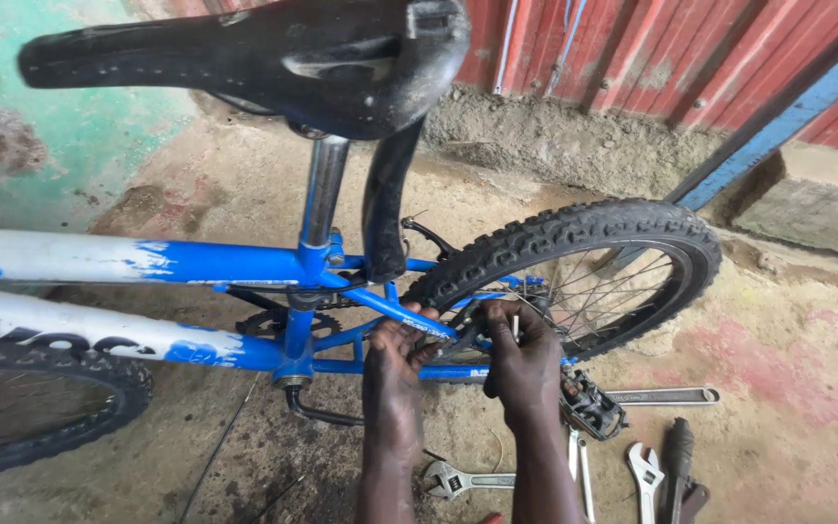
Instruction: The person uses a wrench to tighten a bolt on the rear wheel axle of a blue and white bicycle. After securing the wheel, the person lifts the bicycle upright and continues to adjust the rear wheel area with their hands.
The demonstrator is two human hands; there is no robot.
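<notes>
blue bicycle frame [244, 262], centre of frame; left hand [402, 351] curled around its lower rear stay [409, 315], right hand [524, 361] just beside, pinching a small tool [514, 326] by the rear wheel [584, 254]; wrenches [647, 475] on ground, lower right

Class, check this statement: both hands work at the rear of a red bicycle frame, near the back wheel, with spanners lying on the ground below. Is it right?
Not quite: the bicycle frame is blue and white, not red; the red is the wall behind. The head view shows it. The rest holds: the left hand and right hand work near the back wheel, with spanners on the ground.
</notes>
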